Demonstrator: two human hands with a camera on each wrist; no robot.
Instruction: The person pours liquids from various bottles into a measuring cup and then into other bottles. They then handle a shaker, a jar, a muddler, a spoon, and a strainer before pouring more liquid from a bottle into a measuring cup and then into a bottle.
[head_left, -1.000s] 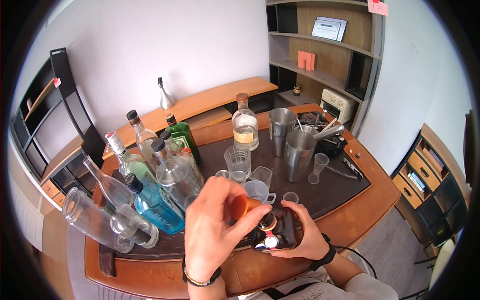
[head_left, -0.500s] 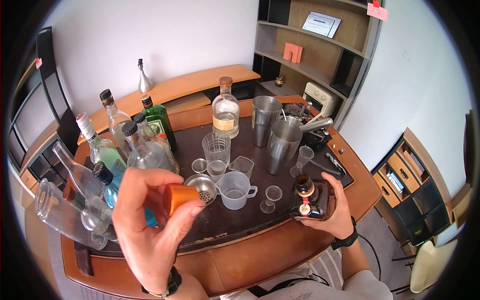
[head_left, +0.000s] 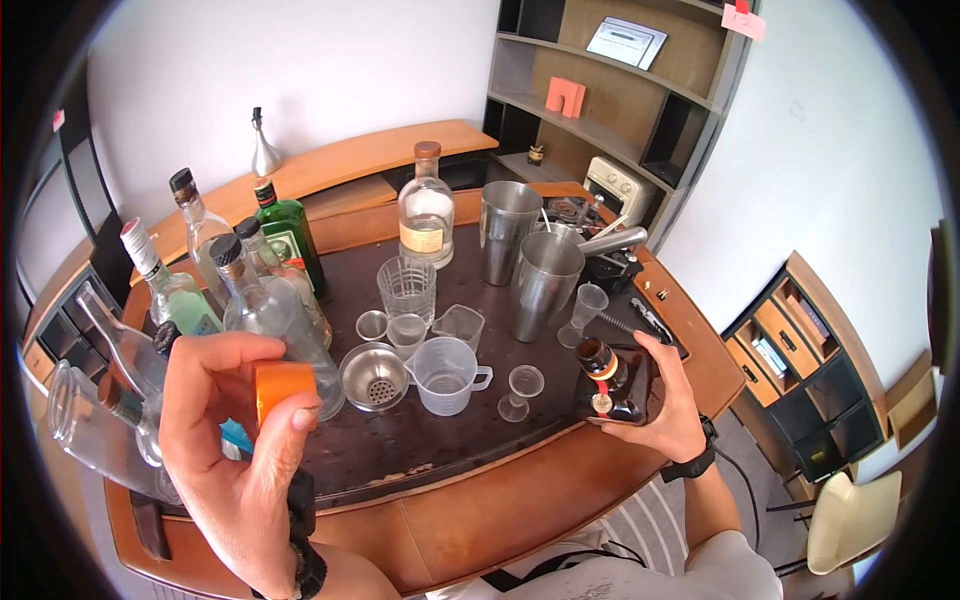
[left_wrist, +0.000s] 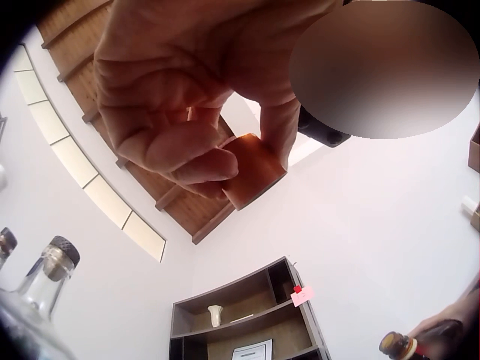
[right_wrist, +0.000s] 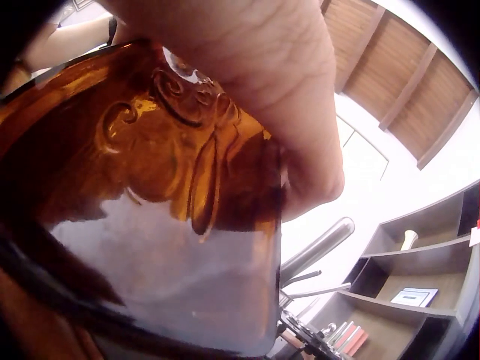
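Coral ornament (head_left: 566, 97) on open shelving (head_left: 620, 105)

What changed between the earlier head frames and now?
The left hand has carried the orange cap leftward, away from the brown bottle; the right hand has shifted that bottle rightward. Neither let go. The measuring cup and metal shakers stayed put.

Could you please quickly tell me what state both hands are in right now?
Left hand: closed, pinching the orange cap.
Right hand: holding the uncapped brown bottle.
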